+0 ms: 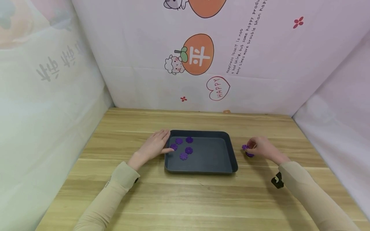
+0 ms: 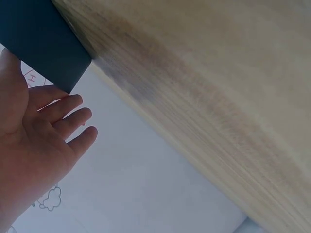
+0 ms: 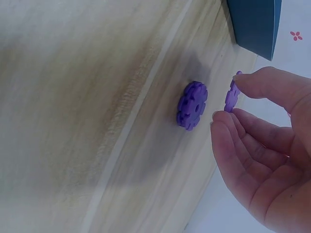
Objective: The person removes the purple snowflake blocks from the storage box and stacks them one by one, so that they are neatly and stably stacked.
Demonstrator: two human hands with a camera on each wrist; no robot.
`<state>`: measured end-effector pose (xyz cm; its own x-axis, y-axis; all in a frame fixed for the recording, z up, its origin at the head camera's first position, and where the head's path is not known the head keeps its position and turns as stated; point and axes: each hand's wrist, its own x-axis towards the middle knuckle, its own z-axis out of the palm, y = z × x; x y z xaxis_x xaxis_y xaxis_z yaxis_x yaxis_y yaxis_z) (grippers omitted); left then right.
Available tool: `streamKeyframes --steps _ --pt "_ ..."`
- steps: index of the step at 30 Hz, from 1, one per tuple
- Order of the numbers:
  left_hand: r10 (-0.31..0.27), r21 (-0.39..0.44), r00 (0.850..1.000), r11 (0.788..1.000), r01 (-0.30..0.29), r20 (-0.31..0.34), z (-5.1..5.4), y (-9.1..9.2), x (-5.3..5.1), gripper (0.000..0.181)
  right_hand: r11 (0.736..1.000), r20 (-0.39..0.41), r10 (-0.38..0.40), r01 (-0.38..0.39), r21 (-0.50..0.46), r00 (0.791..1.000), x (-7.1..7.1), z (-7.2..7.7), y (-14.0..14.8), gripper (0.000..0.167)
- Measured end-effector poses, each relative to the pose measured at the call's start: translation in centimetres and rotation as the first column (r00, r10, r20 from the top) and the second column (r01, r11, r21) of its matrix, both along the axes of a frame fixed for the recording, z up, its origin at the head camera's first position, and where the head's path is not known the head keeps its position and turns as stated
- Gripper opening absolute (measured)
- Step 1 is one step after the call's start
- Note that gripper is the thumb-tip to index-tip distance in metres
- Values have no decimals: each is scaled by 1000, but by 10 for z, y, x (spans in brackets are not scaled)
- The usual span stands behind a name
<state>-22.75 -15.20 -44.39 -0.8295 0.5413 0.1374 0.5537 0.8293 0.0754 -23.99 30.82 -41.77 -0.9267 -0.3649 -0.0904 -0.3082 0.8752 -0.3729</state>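
In the head view, the fingers of the right hand partly cover the pair of items below; the right wrist view shows them clearly. The right hand is clamped, thumb against fingertips, on a purple disc, held on edge above the bench. A stack of similar discs lies on the bench just beside it; the count in the stack cannot be made out. The left wrist view cuts off most of the tray, leaving one corner. The left hand touches the tray's left side, fingers extended and slightly apart, thumb over the rim. Five loose discs lie flat inside, toward that side. The discs are thin and round with notched, petal-like edges. The tray is dark grey, smooth and rectangular with rounded corners; the bench has pale, streaked wood grain.
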Motion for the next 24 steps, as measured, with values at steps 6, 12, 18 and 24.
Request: streamKeyframes --steps 6,12,18,24 --pt "-6 -4 1000 1000 6 -12 0 1 0 80 1000 -22 -7 7 2 1000 2 -4 6 24" --pt "-16 -4 999 1000 16 -43 -1 0 0 78 1000 -45 -17 17 0 999 3 -7 11 22" --pt "-15 2 999 1000 15 -29 0 0 1 80 999 -43 -32 33 11 999 5 -10 15 22" --pt "-13 -9 999 1000 12 -32 0 0 1 80 999 -41 -26 27 25 999 8 -11 15 22"
